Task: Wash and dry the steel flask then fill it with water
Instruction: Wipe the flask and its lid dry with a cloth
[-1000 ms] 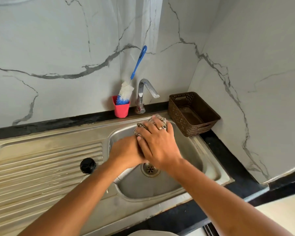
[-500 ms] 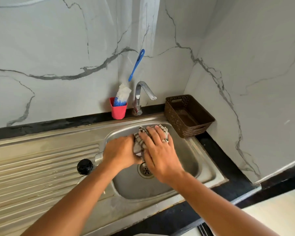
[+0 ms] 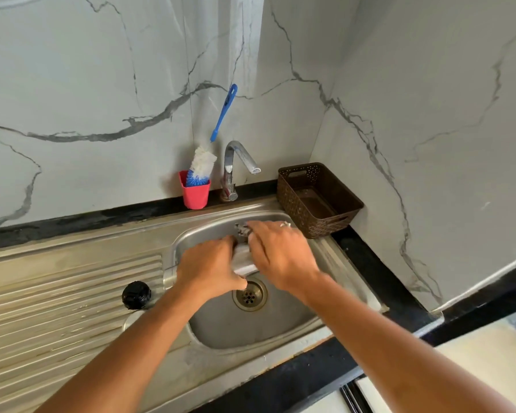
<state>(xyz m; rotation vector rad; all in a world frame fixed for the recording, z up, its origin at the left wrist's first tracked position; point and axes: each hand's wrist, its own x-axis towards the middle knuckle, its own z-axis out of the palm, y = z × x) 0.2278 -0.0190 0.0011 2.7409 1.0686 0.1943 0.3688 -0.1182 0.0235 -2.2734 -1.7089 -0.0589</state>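
Over the sink (image 3: 251, 329), head view: the left hand (image 3: 209, 263) is curling round the body of the steel flask (image 3: 244, 260). The flask is lying roughly level just above the drain (image 3: 249, 295), with only a short bright band of it showing between the two hands. The right hand (image 3: 280, 254) is closing over a checked cloth (image 3: 241, 229) that is covering the flask's far end. No water is running from the tap (image 3: 240, 158), so the drying step appears to be in hand.

To do it well, the left hand should be gripping firmly while the right is twisting the cloth round the metal and working along its whole length. Drips should be falling into the basin. A black cap (image 3: 136, 295) is sitting apart on the draining board (image 3: 57, 293), and is best left there until filling.
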